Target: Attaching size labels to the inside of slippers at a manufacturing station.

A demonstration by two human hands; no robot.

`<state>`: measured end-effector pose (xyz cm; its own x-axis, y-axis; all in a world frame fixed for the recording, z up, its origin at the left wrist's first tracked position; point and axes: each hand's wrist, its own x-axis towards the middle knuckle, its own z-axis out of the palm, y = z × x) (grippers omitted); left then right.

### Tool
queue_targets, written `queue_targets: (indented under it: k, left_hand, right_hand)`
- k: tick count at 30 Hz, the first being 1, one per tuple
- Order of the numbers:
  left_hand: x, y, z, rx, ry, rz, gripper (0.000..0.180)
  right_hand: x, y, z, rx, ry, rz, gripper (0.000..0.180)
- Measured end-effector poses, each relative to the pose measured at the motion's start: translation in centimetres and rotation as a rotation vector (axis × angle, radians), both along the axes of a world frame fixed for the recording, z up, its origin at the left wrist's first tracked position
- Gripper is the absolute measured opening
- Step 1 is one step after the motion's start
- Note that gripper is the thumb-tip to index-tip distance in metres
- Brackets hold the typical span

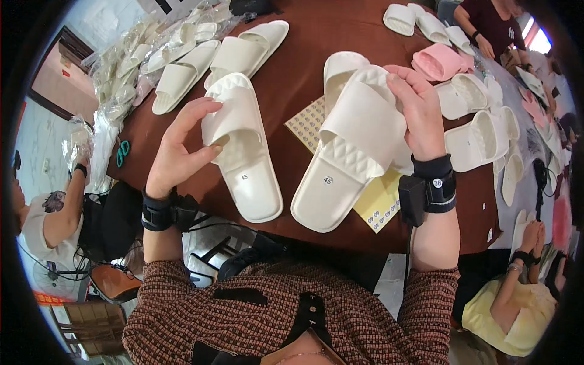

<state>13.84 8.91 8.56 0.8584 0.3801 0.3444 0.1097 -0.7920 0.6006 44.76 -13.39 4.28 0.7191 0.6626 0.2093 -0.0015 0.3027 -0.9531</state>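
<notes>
Both hands grip a white slipper each. The left hand pinches the strap of the left slipper between thumb and fingers, the sole lying heel-toward-the-person on the brown worktop. The right hand closes its grip over the strap edge of the right slipper, fingers curled across the top, and holds it tilted off the surface with its heel down near the worktop's front edge. Held this way, both footbeds face up, so the small round stickers on the heels show, and the two can be compared side by side as a pair.

Under the right slipper lie two sheets of small stickers, one yellow, one paler, kept within easy reach. A third white slipper sits just behind the right hand. Further back, about three loose white ones lie beside a heap of bagged slippers. To the right, one pink slipper sits among several more white ones. Green scissors rest at the left edge. Other people's arms work at three corners.
</notes>
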Motion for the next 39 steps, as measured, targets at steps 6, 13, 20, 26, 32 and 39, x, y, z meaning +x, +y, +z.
queue_targets:
  k: [6, 13, 20, 26, 32, 39]
  left_hand:
    - [0.7, -0.7, -1.3, 0.152, 0.113, -0.038, 0.057]
    - [0.6, -6.0, -2.9, 0.383, 0.010, -0.025, 0.048]
    - [0.9, -10.3, -5.1, 0.228, 0.143, -0.277, 0.056]
    - [0.3, -10.5, -6.0, 0.257, 0.198, -0.199, 0.061]
    - [-0.1, -11.0, -6.4, 0.201, 0.156, -0.166, 0.048]
    - [0.9, -11.3, -6.8, 0.001, 0.087, -0.197, 0.031]
  right_hand:
    - [-1.7, 0.9, -0.5, -0.071, -0.075, 0.082, 0.022]
    - [-2.1, 1.4, -1.2, -0.167, -0.166, 0.085, 0.023]
    - [-2.2, 1.5, -2.1, -0.271, -0.343, 0.226, 0.033]
    - [-3.4, 2.5, -3.0, -0.192, -0.641, 0.305, 0.048]
    - [-3.6, 1.7, -2.3, -0.286, -0.855, 0.409, 0.067]
    - [-4.8, 0.9, -1.6, -0.339, -1.097, 0.494, 0.076]
